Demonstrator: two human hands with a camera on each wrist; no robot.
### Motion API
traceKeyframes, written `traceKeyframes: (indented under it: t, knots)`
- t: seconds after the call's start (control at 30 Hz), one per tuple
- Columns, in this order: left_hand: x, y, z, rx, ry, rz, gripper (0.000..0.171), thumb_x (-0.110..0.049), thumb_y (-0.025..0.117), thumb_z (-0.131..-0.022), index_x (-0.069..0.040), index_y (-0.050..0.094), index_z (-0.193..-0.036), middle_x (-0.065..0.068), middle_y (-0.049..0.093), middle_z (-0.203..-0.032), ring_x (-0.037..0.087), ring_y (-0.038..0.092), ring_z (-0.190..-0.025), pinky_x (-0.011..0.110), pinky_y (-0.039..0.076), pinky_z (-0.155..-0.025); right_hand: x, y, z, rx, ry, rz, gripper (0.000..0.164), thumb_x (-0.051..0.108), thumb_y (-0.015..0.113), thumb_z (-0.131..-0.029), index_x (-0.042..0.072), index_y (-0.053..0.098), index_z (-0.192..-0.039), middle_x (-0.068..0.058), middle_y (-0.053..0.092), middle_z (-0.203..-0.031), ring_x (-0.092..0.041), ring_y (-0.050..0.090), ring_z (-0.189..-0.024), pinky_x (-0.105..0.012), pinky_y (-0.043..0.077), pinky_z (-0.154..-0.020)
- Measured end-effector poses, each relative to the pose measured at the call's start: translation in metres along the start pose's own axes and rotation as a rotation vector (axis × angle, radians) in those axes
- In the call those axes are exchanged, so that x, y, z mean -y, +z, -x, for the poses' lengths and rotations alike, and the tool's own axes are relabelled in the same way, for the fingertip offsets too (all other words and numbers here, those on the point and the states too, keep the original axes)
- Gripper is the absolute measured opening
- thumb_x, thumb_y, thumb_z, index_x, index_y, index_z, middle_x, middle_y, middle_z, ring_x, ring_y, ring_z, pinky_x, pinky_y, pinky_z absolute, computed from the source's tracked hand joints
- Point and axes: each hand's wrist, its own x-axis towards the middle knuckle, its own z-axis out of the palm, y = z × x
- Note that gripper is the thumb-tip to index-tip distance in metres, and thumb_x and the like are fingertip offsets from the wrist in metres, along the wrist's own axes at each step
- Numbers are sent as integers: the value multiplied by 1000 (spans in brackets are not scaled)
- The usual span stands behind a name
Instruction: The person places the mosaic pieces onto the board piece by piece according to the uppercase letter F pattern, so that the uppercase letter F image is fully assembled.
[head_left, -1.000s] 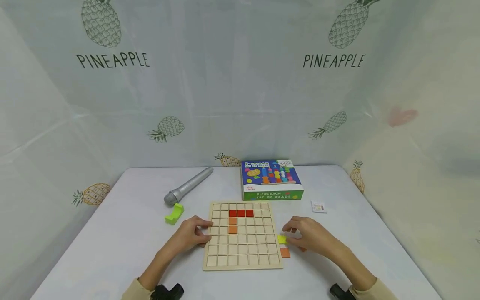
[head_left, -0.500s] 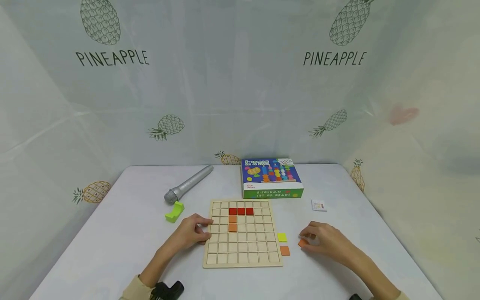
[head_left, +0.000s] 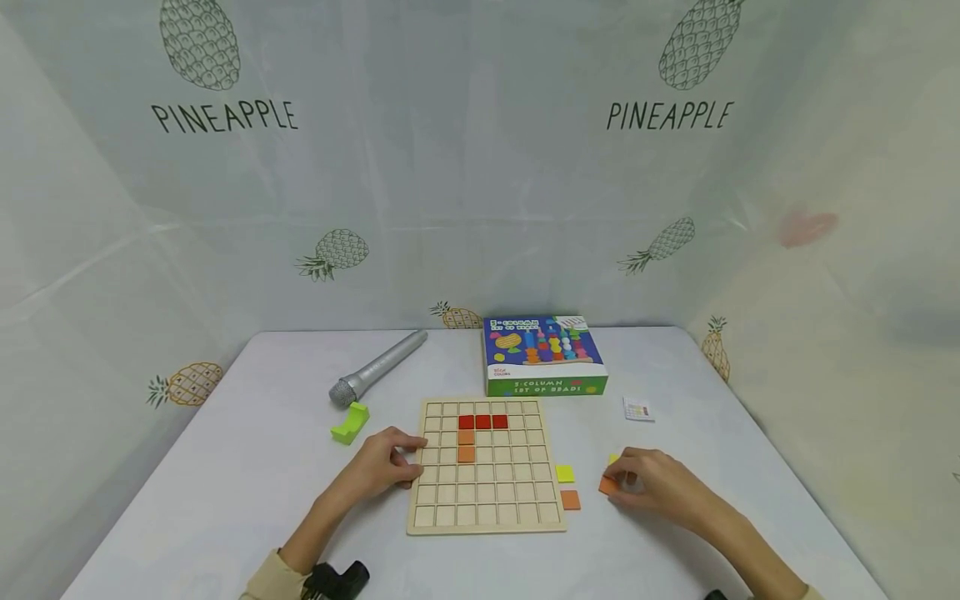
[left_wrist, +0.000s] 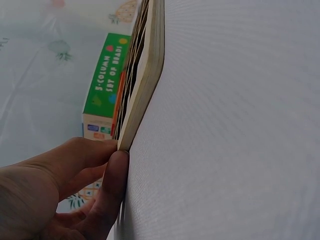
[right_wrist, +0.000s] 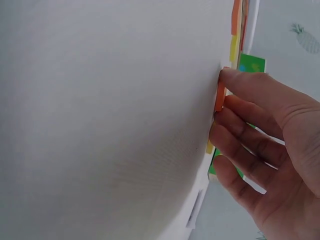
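Observation:
In the head view, my left hand [head_left: 381, 458] rests its index fingertip and thumb on the left rim of the wooden grid board [head_left: 501, 521]. The left wrist view shows those fingertips against the board's edge [left_wrist: 142, 95]. A row of red tiles [head_left: 483, 422] and two orange tiles [head_left: 466, 453] sit in its cells. To the right of the board, my right hand [head_left: 660, 482] pinches a loose orange tile [head_left: 607, 485] by its ends between thumb and fingers, low over the table. A yellow tile [head_left: 613, 458] lies partly hidden behind those fingers.
Along the board's right edge lie a yellow tile [head_left: 565, 474] and another orange tile [head_left: 571, 500]. Beyond the board are a bead-set box [head_left: 546, 354], a silver microphone [head_left: 378, 369], a curved green piece [head_left: 350, 423] and a small white card [head_left: 638, 409].
My right hand has moved right, away from the yellow tile by the board, and now pinches the orange tile. Another yellow tile shows behind its fingers. The left hand stays at the board's edge.

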Motion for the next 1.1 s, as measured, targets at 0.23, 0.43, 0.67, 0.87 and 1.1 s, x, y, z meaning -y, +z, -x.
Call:
traceKeyframes:
  t: [0.23,0.43,0.67,0.87,1.1]
  knots:
    - [4,1,2,6,0,9,43,-7,77,-81,0,67,-122,16,58,-105,9,62,-59,22,56,-53,1,2,0,-5,-23,-30,17,25,80,-80,19,76,-95,17,61,-82,3,53,-73,-17,49,-63]
    - [4,1,2,-2,-5,16,43,-6,78,-81,-1,68,-122,16,58,-108,8,60,-61,21,57,-54,2,2,0,4,-2,-24,16,24,80,-80,21,75,-95,19,60,-83,3,52,-74,-17,49,-64]
    - [0,0,1,-4,-1,22,43,-4,77,-80,1,67,-122,16,58,-106,11,61,-60,23,56,-53,3,0,-1,-8,-16,-17,16,23,80,-80,22,75,-95,18,59,-83,3,52,-75,-17,50,-65]
    - [1,0,1,0,7,16,43,-4,77,-81,1,67,-122,16,58,-106,10,61,-60,22,56,-53,5,1,-3,-31,-40,-18,18,23,80,-80,21,75,-97,18,60,-83,2,53,-75,-18,50,-66]
    - [3,0,0,1,14,17,44,-5,77,-81,1,67,-122,17,58,-106,9,62,-60,21,56,-52,13,1,-16,-14,-19,-14,19,24,79,-81,20,76,-99,17,62,-86,3,55,-77,-17,53,-68]
